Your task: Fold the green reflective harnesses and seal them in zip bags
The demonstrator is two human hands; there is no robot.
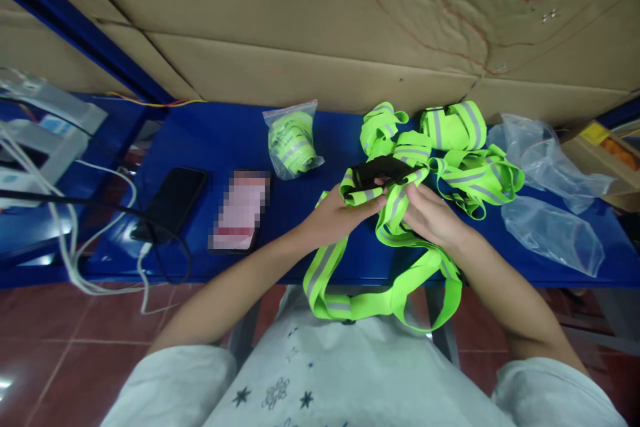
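A neon-yellow reflective strap (390, 300) with grey stripes and a black part is held between my two hands, and a long loop of it hangs over the table edge onto my lap. My left hand (345, 210) is closed around folded strap beside the black part (380, 172). My right hand (430, 213) pinches another stretch of the strap from the right. Just beyond my hands are more bundles of the same webbing: a loose one (381, 123), a rolled one (455, 125) and a looser heap (485, 177).
A clear bag (293, 143) holds a rolled strap. Left of it lie a phone with a blurred screen (243, 210) and a dark phone (177, 200) near white cables (75, 247). Clear plastic bags (553, 233) and a cardboard box (605, 167) are at the right.
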